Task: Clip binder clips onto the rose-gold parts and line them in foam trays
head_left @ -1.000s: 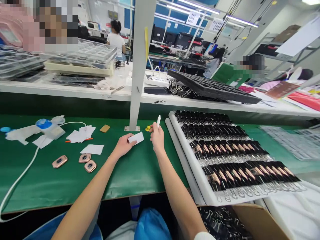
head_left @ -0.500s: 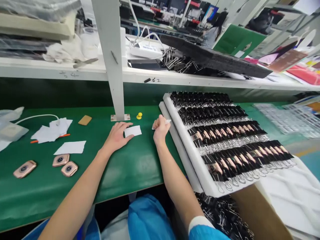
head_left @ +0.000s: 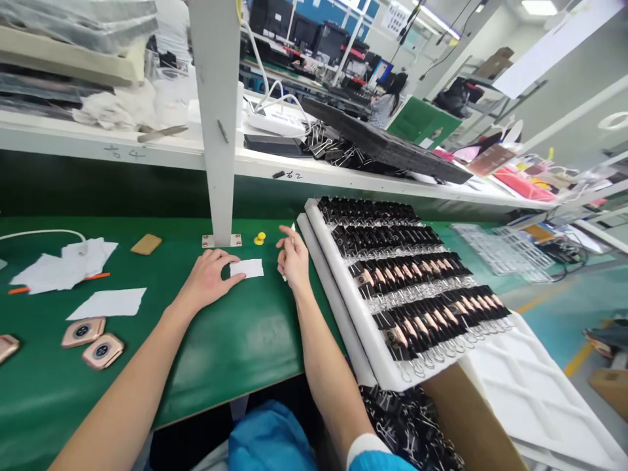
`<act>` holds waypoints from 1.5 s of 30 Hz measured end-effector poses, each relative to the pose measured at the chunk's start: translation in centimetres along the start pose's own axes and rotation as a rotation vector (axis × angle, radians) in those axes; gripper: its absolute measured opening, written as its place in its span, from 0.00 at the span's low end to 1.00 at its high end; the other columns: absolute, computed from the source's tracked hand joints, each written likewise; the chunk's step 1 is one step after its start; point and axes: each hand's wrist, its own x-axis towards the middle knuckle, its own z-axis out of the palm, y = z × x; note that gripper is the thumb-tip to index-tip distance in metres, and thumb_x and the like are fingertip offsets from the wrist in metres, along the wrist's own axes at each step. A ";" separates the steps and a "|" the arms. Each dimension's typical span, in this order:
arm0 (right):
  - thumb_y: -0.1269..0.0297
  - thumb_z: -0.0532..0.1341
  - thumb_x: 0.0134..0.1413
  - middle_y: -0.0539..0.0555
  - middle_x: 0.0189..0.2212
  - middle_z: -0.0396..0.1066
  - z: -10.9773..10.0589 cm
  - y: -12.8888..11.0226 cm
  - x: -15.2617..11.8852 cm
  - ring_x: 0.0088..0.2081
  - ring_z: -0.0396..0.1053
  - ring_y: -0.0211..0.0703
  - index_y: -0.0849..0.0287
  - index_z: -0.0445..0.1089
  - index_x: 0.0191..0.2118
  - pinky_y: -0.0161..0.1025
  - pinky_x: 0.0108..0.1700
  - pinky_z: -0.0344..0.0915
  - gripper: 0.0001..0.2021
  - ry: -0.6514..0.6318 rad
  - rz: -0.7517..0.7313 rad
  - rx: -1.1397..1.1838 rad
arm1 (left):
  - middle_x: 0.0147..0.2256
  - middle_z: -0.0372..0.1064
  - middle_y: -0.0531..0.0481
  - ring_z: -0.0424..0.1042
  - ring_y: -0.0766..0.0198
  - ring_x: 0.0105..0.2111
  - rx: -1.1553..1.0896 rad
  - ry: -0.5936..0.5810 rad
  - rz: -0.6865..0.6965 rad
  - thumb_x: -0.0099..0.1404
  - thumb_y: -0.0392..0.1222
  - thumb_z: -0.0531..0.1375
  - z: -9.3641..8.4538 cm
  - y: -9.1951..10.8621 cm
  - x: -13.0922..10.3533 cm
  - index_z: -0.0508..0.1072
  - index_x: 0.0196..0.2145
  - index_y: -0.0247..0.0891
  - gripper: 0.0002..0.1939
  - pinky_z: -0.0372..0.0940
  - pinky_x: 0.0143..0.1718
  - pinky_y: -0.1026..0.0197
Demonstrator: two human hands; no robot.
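While the small white slip [head_left: 246,267] was pinched up off the table a second ago, it now lies flat on the green table [head_left: 235,340], pinned at its left edge by the left hand [head_left: 209,280]. Half a second back it was already down; since then it has hardly shifted, sitting just in front of the white post [head_left: 218,118] and near the yellow knob [head_left: 259,238]. So the slip looks set in place and held steady, ready for whatever the other hand does to it.

Left hand: palm down, fingers loosely spread, thumb and fingertips resting on the slip's near edge, pressing rather than gripping. Forearm runs in from lower left, low over the table.

Right hand [head_left: 293,261]: loosely curled around a thin white pen-like stick [head_left: 289,252], mostly hidden by the fingers; index finger lifted and pointing left. A second ago the stick stood upright above the fist, half a second ago it lay sideways, now it is tucked in, only a sliver showing. This hand sits just right of the slip, not touching it, close beside the white tray [head_left: 343,314] of black binder clips.

Pink oval parts [head_left: 93,340] and loose white papers [head_left: 105,303] lie well apart to the left, untouched.
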 end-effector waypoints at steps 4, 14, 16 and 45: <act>0.34 0.53 0.58 0.53 0.33 0.72 -0.2 -1.0 -0.6 0.29 0.72 0.42 0.54 0.64 0.49 0.36 0.23 0.63 0.28 -0.047 -0.054 0.272 | 0.49 0.71 0.44 0.66 0.45 0.53 -0.007 0.006 0.018 0.65 0.57 0.62 -0.2 -0.4 -0.5 0.80 0.47 0.46 0.18 0.61 0.56 0.45; 0.29 0.51 0.57 0.47 0.22 0.68 3.8 3.4 -0.5 0.15 0.58 0.34 0.55 0.69 0.39 0.33 0.16 0.48 0.31 -0.312 0.073 0.143 | 0.54 0.70 0.46 0.60 0.42 0.60 0.015 -0.001 -0.050 0.61 0.53 0.66 -0.4 -0.4 -0.7 0.81 0.45 0.50 0.15 0.54 0.61 0.40; 0.34 0.54 0.59 0.46 0.18 0.63 4.0 3.9 -0.3 0.14 0.54 0.32 0.58 0.70 0.32 0.33 0.16 0.45 0.28 -0.333 0.091 0.070 | 0.55 0.70 0.47 0.60 0.42 0.60 0.006 -0.006 -0.064 0.61 0.53 0.66 -0.4 -0.5 -0.6 0.81 0.45 0.50 0.15 0.54 0.61 0.40; 0.60 0.65 0.47 0.43 0.16 0.67 4.3 3.7 -1.3 0.17 0.62 0.36 0.53 0.60 0.25 0.34 0.20 0.58 0.11 -0.237 0.068 -0.350 | 0.55 0.70 0.49 0.60 0.43 0.61 -0.013 -0.039 -0.097 0.61 0.52 0.67 -0.5 -0.6 -0.5 0.81 0.45 0.51 0.15 0.55 0.61 0.42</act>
